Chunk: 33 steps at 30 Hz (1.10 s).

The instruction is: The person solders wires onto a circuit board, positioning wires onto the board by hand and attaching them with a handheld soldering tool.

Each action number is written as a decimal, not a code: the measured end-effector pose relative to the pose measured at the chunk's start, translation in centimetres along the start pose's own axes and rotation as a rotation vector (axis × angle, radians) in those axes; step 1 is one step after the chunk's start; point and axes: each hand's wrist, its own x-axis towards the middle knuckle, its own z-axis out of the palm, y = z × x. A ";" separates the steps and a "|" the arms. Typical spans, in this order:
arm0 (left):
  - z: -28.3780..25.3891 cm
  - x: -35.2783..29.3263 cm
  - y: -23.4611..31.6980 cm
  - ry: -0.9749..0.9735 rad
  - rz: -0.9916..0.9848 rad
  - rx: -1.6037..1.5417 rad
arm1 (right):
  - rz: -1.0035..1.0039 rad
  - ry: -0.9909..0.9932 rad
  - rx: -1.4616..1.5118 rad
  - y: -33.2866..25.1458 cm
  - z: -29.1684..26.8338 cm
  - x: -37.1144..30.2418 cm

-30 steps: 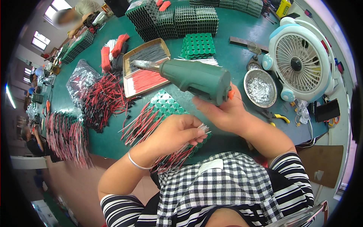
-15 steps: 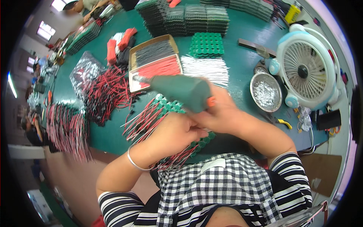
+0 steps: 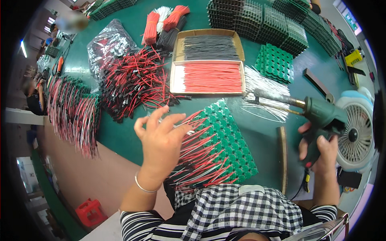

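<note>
In my right hand [image 3: 319, 150] is a dark green soldering gun [image 3: 323, 114], gripped by its handle, its metal tip pointing left over a spread of white wires [image 3: 267, 90]. My left hand [image 3: 159, 138] is raised with its fingers bent and apart, beside the red, black and white wires [image 3: 205, 154] attached to a panel of round green circuit boards [image 3: 231, 140]. I see nothing clearly held in it. The panel lies at a slant in front of me, its wires trailing left toward my apron.
Beyond the panel stands a box of red wires [image 3: 213, 78] and black wires [image 3: 209, 47]. A tangled red-black wire heap [image 3: 132, 82] lies left of it. Stacked green boards [image 3: 275, 62] sit at the back right, a fan [image 3: 354, 134] at the right edge, a narrow strip [image 3: 283, 160] nearer me.
My hands have come apart: the right has carried the soldering gun to the right, the left has opened and moved left. The board panel is now uncovered. The whole view has shifted.
</note>
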 end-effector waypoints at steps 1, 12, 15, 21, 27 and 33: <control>0.7 -0.3 0.1 -0.002 -0.060 -0.012 | 0.040 0.011 0.106 1.4 0.6 -0.3; 4.3 1.6 -0.3 0.053 0.077 0.043 | -0.074 -0.201 -0.309 7.5 4.8 -1.2; 4.6 1.6 -0.3 0.065 0.076 0.020 | -0.149 -0.361 -0.582 8.1 3.5 -1.0; 5.4 1.8 -0.3 0.087 0.113 -0.003 | -0.136 -0.275 -0.612 8.3 4.6 -1.6; 5.5 1.8 -0.3 0.090 0.124 -0.010 | -0.082 -0.203 -0.557 8.6 5.1 -1.7; 5.5 1.8 -0.3 0.083 0.120 -0.009 | -0.001 -0.220 -0.602 8.5 5.0 -1.9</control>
